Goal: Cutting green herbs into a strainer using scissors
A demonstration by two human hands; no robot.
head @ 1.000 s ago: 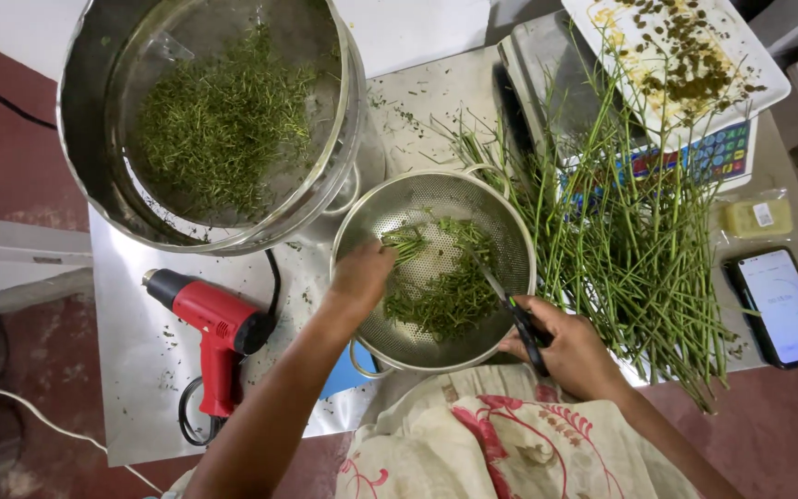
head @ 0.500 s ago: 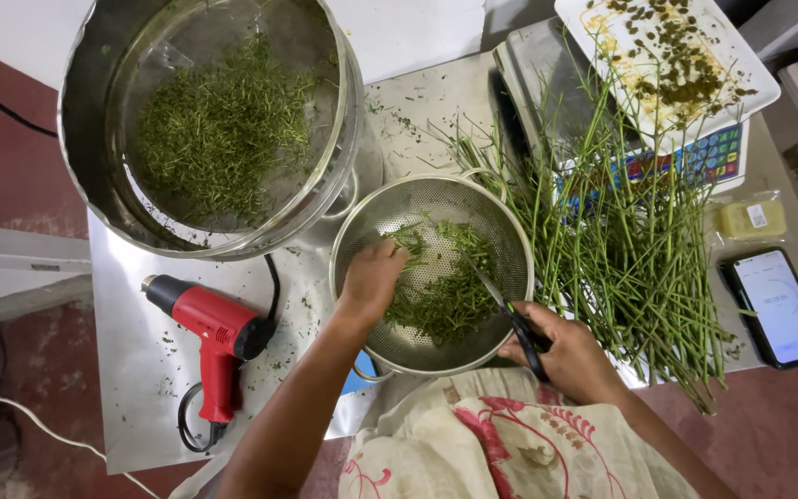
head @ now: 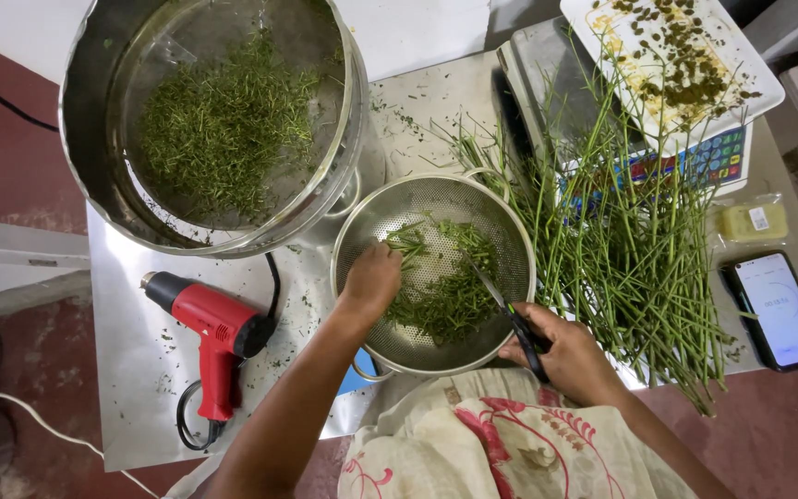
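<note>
Right hand (head: pixel 567 356) is closed tight on black scissors (head: pixel 508 319), blades over the mesh strainer (head: pixel 434 273). Left hand (head: pixel 371 279) is inside it, fingers pinched on a few green stems (head: pixel 410 242) w/ cut bits piled beside. Blades sit close to those fingers, so a quick snip could nick them, I think. Farther back, long stems (head: pixel 634 249) lie on the table, & a big steel pot (head: pixel 214 120) holds chopped greens.

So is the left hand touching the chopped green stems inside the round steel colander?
Touching. The head view shows the left hand with its fingers pressed onto the chopped green stems inside the round steel colander; no gap shows.
</note>
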